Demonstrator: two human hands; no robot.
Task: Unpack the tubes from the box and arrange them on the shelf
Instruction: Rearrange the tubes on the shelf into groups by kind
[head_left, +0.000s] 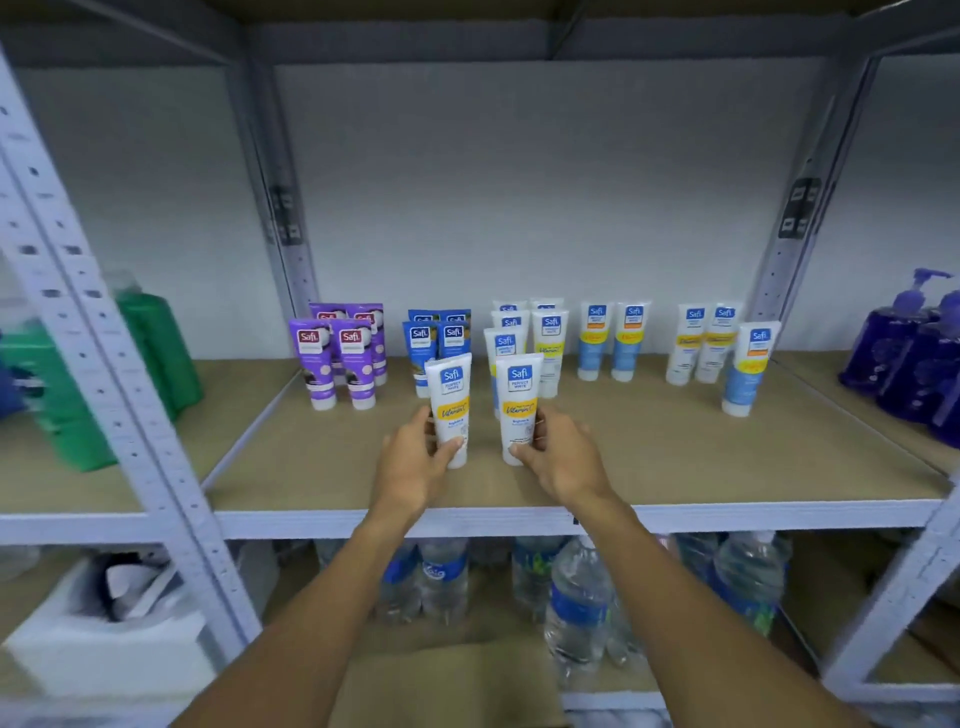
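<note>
Gripping upright Safi tubes (451, 410) near the shelf (675, 457) front, left hand (415, 465) and right hand (563, 457) each curl round one. Blue tubes (436, 340) crowd just behind, deeper on the shelf.

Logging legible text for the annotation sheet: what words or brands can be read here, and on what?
"Safi": left tube, in the left hand; right tube, in the right hand; purple tubes; blue tubes.
"PERFECT WHITE": both held tubes, under the logo.
"Vitamin": yellow band on both; its ending unclear.
Too small or blurred: print below the bands, water bottle labels.
</note>
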